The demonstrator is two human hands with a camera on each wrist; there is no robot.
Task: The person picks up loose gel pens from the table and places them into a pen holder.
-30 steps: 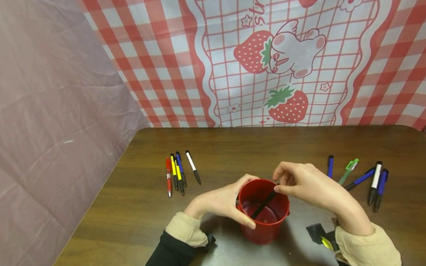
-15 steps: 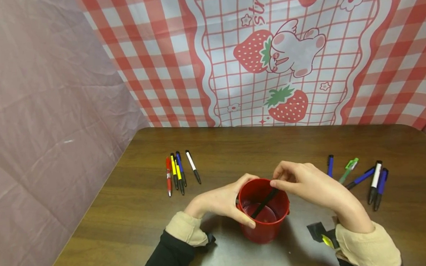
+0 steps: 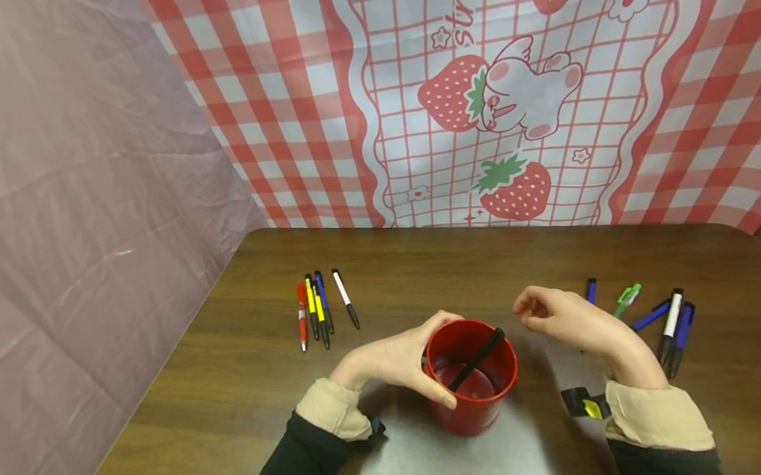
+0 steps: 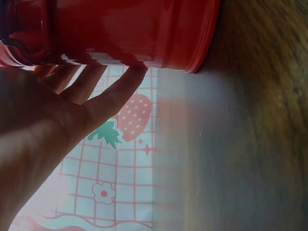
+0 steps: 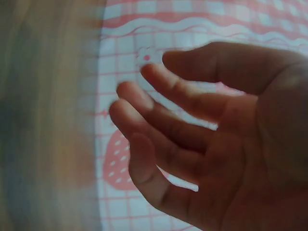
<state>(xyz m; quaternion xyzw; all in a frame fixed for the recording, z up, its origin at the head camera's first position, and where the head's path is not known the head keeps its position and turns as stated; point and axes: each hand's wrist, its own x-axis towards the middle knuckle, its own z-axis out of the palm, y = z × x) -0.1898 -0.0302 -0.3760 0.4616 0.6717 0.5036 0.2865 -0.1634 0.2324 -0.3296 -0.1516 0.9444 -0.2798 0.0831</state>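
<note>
The black pen stands slanted inside the red bucket, its long axis running from the bucket's floor at the near left up to the far right rim. Its upper end points toward the right hand; whether it touches the rim or only overlaps it, I cannot tell. That hand is the nearer to this end: the pen lies just to its left and slightly nearer the person. The right hand holds nothing, its fingers loosely bent. The left hand grips the bucket's left side, thumb on the near side. Well left on the worktop lie five pens; on the right, beyond the right hand, more pens, some partly hidden by it.
</note>
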